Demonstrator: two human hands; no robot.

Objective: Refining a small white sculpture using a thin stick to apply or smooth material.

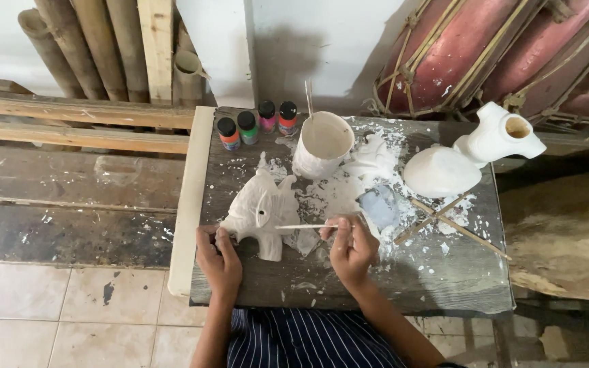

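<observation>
Head view, looking down on a grey, plaster-spattered board (390, 286) across the person's lap. Left hand (218, 259) rests at the near-left edge of the white fish figure (262, 211), fingers curled against its lower side, steadying it. Right hand (352, 247), just right of the fish, pinches a thin brush (306, 226) between thumb and fingertips, held level, tip toward the fish's flank. Fish: matte, unpainted, plaster-like, with fins and a round eye hole. Behind the fish, a white cup (323, 143), paint-smeared, two thin sticks standing in it; contents not visible. Left of the cup, four small paint bottles (257, 124) with black caps. Right of the fish, a smooth white dome (441, 172) and a hollow white figure (502, 135), open at top.
</observation>
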